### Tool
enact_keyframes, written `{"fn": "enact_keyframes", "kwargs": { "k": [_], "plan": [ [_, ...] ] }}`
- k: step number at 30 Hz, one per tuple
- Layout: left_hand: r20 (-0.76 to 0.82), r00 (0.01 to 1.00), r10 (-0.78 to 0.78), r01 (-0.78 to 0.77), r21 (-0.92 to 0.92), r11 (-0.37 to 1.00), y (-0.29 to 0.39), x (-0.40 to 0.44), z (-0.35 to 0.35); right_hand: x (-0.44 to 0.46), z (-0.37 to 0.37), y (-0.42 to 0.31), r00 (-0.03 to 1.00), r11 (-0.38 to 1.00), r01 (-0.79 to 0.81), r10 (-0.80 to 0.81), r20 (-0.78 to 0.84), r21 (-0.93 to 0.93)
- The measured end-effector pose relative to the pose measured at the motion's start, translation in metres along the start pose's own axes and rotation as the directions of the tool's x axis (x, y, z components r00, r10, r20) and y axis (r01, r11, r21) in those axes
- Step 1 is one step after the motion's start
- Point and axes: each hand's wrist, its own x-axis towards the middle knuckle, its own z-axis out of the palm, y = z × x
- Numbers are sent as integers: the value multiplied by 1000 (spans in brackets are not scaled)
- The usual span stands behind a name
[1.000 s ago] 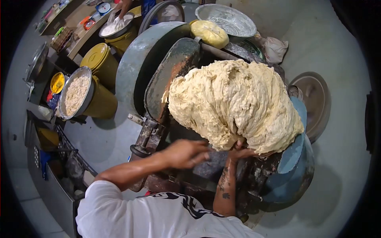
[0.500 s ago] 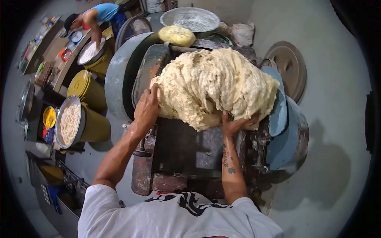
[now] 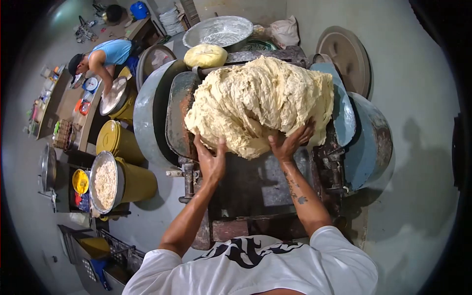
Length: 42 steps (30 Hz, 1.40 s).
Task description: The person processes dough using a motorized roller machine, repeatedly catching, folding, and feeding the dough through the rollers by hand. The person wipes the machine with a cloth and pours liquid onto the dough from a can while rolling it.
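Dough (image 3: 260, 103) lies in one big heap across the top of the machine (image 3: 230, 230), between the drum-like left guard (image 3: 147, 110) and the right guard (image 3: 366, 142). Its near edge hangs over the dark tray (image 3: 275, 184), and its right end reaches the blue flap (image 3: 344, 110). A smaller yellow lump (image 3: 205, 56) sits beyond it to the left, apart from the hands.

The step in hand looks like handling the heap from its near side, steadying it or turning that edge over; one view cannot settle which. The surface is rough and ropy, with a deep fold in the middle of the near side, so I judge it soft, heavy and apt to sag or tear if pulled at one spot.

The left hand (image 3: 212, 162) is at the near left edge, its grip spread, thumb apart, fingertips against the dough. The right hand (image 3: 292, 142) has a spread grip too, fingers on the near right side, thumb standing off toward the fold. Neither pinches anything. A next move would call for broad palms well under the mass, both sides sharing the load, and fingers clear of the rollers, which the heap hides.
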Motion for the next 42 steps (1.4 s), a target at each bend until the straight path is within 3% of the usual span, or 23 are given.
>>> {"fn": "enact_keyframes", "kwargs": {
  "k": [6,12,14,15,17,22,24,25,27,30,32,33,34,36,37,40,42],
  "plan": [
    [15,1000,3,-1,-147,989,-6,-35,31,-10,-2,4,999,999,35,-35,-5,-15],
    [0,999,-48,48,-96,994,-30,-52,78,-20,-7,11,995,989,97,-93,42,-108],
    [-121,993,12,-25,-109,994,-49,-55,111,-18,2,17,991,982,133,-127,48,-133],
    [-114,992,58,-82,-223,971,-53,-54,118,-19,2,17,992,984,114,-106,63,-134],
    [-148,977,155,-188,-242,952,-61,-44,131,-17,5,19,984,969,166,-151,89,-183],
    [-155,911,382,-351,192,916,-118,-43,148,-32,-4,25,977,961,175,-143,155,-214],
    [-178,932,316,-302,98,948,-124,-41,146,-30,-25,18,958,953,162,-90,272,-254],
    [-316,869,380,-331,199,922,-119,-40,140,-26,-38,9,951,955,175,-101,293,-239],
    [-280,882,379,-325,220,920,-108,-41,117,-10,-64,-8,933,957,216,-145,328,-191],
    [-262,900,347,-262,310,914,-97,-47,96,3,-111,-21,896,997,55,-28,442,-47],
    [-217,926,309,-222,351,910,-82,-55,80,3,-160,-37,876,986,-157,115,468,51],
    [-121,979,165,-101,416,904,-61,-63,65,-5,-183,-36,876,969,-221,148,459,109],
    [-113,972,206,-133,461,877,-60,-72,58,-13,-206,-37,874,944,-284,181,452,171],
    [-99,953,286,-188,548,815,-58,-85,46,-27,-268,-48,903,960,-254,191,385,121],
    [-5,981,194,-162,525,835,-49,-89,35,-42,-288,-36,904,957,-274,223,365,93],
    [-22,913,408,-360,432,827,-12,-88,1,-85,-352,0,897,949,-314,292,333,15],
    [-147,864,481,-414,336,846,36,-59,-16,-99,-379,17,865,930,-366,331,377,25]
  ]
}}
